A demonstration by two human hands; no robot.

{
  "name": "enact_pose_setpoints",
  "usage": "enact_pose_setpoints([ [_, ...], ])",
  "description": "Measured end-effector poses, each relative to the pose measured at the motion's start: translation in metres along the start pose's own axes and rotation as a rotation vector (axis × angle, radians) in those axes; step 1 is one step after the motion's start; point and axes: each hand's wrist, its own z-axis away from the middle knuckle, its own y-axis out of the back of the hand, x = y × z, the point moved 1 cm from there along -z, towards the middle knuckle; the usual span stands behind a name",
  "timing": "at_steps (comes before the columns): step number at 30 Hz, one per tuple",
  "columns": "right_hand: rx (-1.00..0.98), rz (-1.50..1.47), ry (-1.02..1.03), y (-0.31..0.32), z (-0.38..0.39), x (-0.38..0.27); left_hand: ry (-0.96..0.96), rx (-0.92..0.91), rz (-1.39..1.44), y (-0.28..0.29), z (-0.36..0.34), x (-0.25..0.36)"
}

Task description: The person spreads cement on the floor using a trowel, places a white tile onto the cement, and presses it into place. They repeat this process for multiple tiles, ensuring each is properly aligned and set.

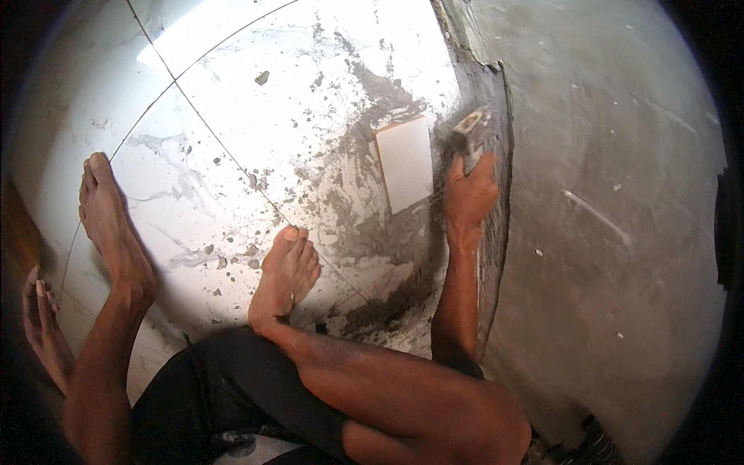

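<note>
In my right hand [470,190] is a short hand tool [470,130] with a blocky, mortar-stained head. Motion blurs it, so its exact kind is unclear. It is over the wet grey mortar strip [496,116] at the foot of the wall. A white cut tile piece [407,167] with a reddish edge lies just left of that hand, on the mortar-smeared floor. At the far left, beside my left shin, my left hand [48,329] has its fingers stretched out and holds nothing visible.
Grey plastered wall [612,201] fills the right side. White marbled floor tiles [232,46] with dark joints are strewn with mortar crumbs [252,180]. My left foot [108,209] and right foot [291,267] rest on them. Dark corrugated material [597,442] shows at the lower right.
</note>
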Motion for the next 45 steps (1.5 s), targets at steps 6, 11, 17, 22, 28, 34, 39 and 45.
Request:
enact_pose_setpoints([
  [6,-0.060,0.074,-0.106,0.002,-0.016,0.006,-0.053,0.068,0.007,-0.003,0.006,0.002],
  [11,0.056,0.044,0.073,0.014,0.000,0.000,0.003,0.039,0.039,-0.001,0.007,0.004],
  [17,-0.179,0.068,-0.169,0.009,-0.008,0.008,0.011,0.018,0.056,0.000,0.012,0.007],
  [22,-0.144,-0.011,0.077,0.008,0.041,0.033,0.011,0.038,0.026,-0.001,0.013,0.008],
  [28,-0.057,0.118,0.037,0.003,0.036,0.070,0.016,0.008,0.089,-0.003,0.014,0.006],
  [34,-0.054,0.033,0.012,0.012,0.038,0.049,-0.009,0.029,0.087,-0.003,0.015,0.006],
  [39,-0.126,0.182,-0.125,0.003,0.015,0.047,0.032,0.019,0.116,-0.005,0.015,0.008],
  [45,-0.158,-0.162,0.053,0.033,0.021,0.010,0.027,0.054,0.096,-0.005,0.013,0.007],
])
